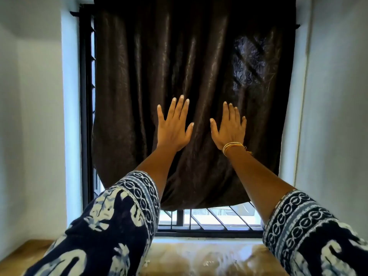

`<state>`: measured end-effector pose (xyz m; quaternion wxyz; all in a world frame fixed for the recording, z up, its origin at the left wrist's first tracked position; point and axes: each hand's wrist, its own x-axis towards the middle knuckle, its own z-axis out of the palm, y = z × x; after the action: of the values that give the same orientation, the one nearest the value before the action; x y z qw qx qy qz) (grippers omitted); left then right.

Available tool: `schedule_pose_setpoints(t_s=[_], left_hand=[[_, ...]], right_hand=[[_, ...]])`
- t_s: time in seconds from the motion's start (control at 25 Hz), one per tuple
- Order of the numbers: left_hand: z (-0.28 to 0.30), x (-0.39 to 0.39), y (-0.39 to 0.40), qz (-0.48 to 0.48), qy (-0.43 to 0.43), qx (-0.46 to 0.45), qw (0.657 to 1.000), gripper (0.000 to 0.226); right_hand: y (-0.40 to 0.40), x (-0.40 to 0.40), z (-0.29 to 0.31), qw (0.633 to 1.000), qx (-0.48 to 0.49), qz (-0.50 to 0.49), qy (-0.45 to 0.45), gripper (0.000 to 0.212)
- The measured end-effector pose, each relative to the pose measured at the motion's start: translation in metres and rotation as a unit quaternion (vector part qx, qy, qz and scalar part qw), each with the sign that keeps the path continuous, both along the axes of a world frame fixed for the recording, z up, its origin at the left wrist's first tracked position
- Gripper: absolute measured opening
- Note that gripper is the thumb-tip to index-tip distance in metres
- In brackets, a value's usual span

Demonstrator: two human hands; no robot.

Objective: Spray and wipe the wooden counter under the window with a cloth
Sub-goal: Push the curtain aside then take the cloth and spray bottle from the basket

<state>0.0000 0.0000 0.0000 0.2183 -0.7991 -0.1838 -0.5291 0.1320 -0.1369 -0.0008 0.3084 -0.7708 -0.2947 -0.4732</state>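
Observation:
The wooden counter (199, 257) runs along the bottom of the view, glossy and brown, under the window. My left hand (173, 126) and my right hand (229, 128) are both raised high above it, fingers spread, backs toward me, in front of the dark brown curtain (189, 66). Neither hand holds anything. A thread bracelet circles my right wrist. Patterned dark blue and white sleeves cover both forearms and hide part of the counter. No cloth or spray bottle is visible.
The curtain hangs over most of the barred window (215, 218), whose black grille shows below its hem and along the left edge. White walls (35, 116) close in on both sides of the counter.

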Motion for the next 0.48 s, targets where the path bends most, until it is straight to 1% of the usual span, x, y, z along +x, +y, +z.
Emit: schedule_pose_setpoints(t_s=[0.04, 0.08, 0.16, 0.28, 0.36, 0.48], left_hand=[[-0.011, -0.002, 0.001, 0.007, 0.012, -0.022, 1.0, 0.07], [-0.021, -0.005, 0.002, 0.007, 0.023, -0.029, 0.999, 0.07], [-0.062, -0.01, 0.01, 0.017, 0.031, -0.041, 0.999, 0.07], [-0.109, -0.02, 0.01, 0.003, 0.053, -0.071, 0.996, 0.07], [-0.136, -0.031, 0.007, -0.003, 0.072, -0.095, 0.993, 0.069], [-0.182, -0.054, 0.001, 0.001, 0.107, -0.108, 0.988, 0.069]], right_hand=[[0.001, -0.002, -0.013, 1.0, -0.007, 0.0, 0.022, 0.073], [0.004, -0.002, -0.026, 1.0, -0.017, 0.0, 0.026, 0.073], [0.009, -0.002, -0.069, 0.997, -0.056, 0.002, 0.047, 0.074], [0.012, -0.009, -0.12, 0.992, -0.091, 0.011, 0.085, 0.074], [0.01, -0.02, -0.151, 0.988, -0.108, 0.017, 0.113, 0.073], [0.0, -0.043, -0.204, 0.98, -0.148, 0.018, 0.131, 0.071]])
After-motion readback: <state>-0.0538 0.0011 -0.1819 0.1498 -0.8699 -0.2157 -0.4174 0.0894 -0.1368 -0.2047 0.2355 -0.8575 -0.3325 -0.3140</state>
